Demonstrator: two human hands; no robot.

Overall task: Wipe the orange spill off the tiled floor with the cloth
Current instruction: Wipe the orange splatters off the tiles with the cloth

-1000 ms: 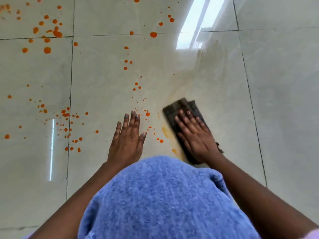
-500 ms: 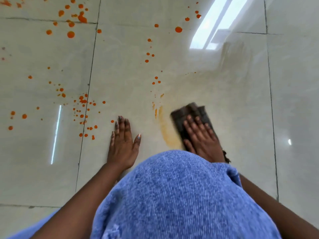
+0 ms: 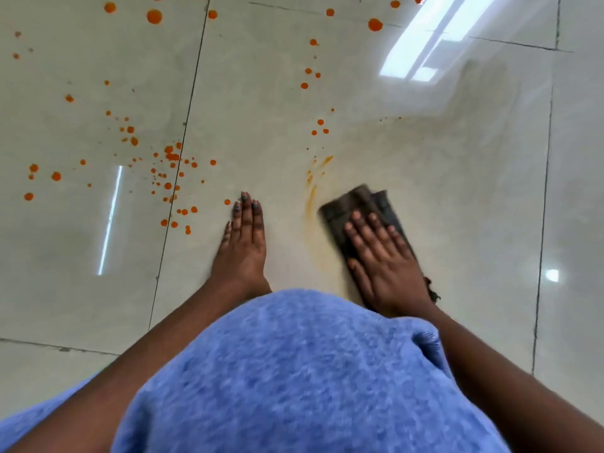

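A dark folded cloth (image 3: 359,204) lies flat on the pale glossy tiled floor (image 3: 457,191), and my right hand (image 3: 385,259) presses down on it with fingers spread. Just left of the cloth runs a smeared orange streak (image 3: 312,197). My left hand (image 3: 243,243) rests flat on the tile, fingers together, holding nothing. Many orange spill drops (image 3: 170,168) dot the floor to the left around a grout line, and more orange drops (image 3: 375,24) lie farther ahead.
My blue clothing (image 3: 294,371) fills the lower middle and hides the floor beneath. Dark grout lines (image 3: 183,132) divide the tiles. A bright window reflection (image 3: 425,40) glares at the upper right. A faint yellowish wiped film (image 3: 408,152) spreads ahead of the cloth.
The small drops between my hands are gone, smeared into an orange streak beside the cloth. The view has shifted, so the spill cluster now sits further right and lower.
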